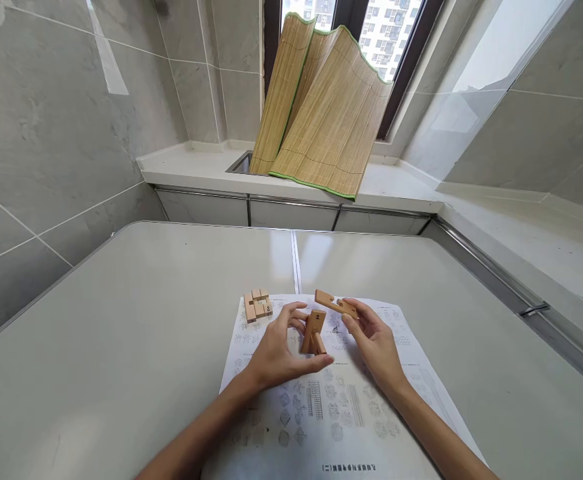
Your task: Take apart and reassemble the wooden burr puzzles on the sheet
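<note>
While left hand (pixel 278 351) holds wooden piece (pixel 316 321), blocks (pixel 257 308) cover corner of sheet (pixel 321 450).

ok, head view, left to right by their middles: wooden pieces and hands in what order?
wooden piece cluster → left hand → block marked 2 → notched wooden strip → right hand

So there's a clear black "2" on the wooden block (pixel 316 321) in the middle, and what looks like a "3" on the wooden pieces (pixel 251 312) over to the far left. The paper sheet (pixel 371 450) has an upside-down Chinese title, "(二)" included, near edge; smaller print's too tiny to read.
</note>
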The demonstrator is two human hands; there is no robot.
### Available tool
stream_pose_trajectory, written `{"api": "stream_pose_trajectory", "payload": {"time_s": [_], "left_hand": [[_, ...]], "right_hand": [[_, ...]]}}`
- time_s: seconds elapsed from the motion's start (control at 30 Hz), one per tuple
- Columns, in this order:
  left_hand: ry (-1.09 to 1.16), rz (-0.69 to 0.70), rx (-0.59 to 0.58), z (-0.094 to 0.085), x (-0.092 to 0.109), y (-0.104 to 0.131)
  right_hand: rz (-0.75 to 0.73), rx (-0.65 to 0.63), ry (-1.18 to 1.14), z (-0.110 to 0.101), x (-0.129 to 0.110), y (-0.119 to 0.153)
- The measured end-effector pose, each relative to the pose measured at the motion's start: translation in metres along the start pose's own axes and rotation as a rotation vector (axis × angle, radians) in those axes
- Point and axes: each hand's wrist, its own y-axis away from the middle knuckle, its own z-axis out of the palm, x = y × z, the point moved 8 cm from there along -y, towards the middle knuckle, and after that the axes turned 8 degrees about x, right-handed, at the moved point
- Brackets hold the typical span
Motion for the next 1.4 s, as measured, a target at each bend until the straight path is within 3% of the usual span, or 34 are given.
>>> {"api": "stream_pose_trajectory", "payload": {"time_s": [0.17, 0.37, 0.7, 0.93, 1.4], "left_hand": [[0.246, -0.135, -0.044, 0.003, -0.009, -0.001], [0.491, -0.284, -0.096, 0.008, -0.018, -0.001], [0.741, -0.262, -0.118, 0.009, -0.01, -0.003], [0.788, -0.261, -0.108, 0.009, -0.012, -0.006], [0.606, -0.303, -0.111, 0.009, -0.021, -0.003]], "right_hand": [[-0.106, -0.008, 0.218, 0.002, 0.0, 0.0], [-0.243, -0.064, 0.32, 0.013, -0.005, 0.005], [-0.307, -0.15, 0.409, 0.021, 0.0, 0.009], [-0.348, -0.18, 0.447, 0.024, -0.002, 0.011], [-0.383, -0.174, 0.449, 0.024, -0.001, 0.011]]}}
